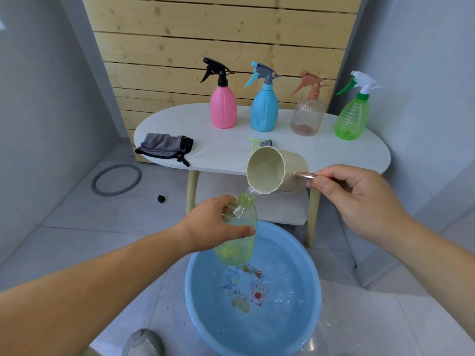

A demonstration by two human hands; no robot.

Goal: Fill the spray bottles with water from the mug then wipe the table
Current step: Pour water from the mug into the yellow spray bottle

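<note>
Nearest me: blue basin [190,291], water inside. Over it, my left hand [210,224] grips the uncapped green bottle [239,242], tilted. My right hand [359,199] pinches the handle of the beige mug [277,170], tipped, water running into the bottle's neck. Beyond, on the white table [226,150]: grey cloth [164,147], loose spray head [259,143], then a row of pink spray bottle [223,109], blue spray bottle [264,111], clear spray bottle [307,116], green spray bottle [352,119].

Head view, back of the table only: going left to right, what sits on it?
grey cloth → pink spray bottle → blue spray bottle → clear spray bottle with peach trigger → green spray bottle with white trigger
</note>
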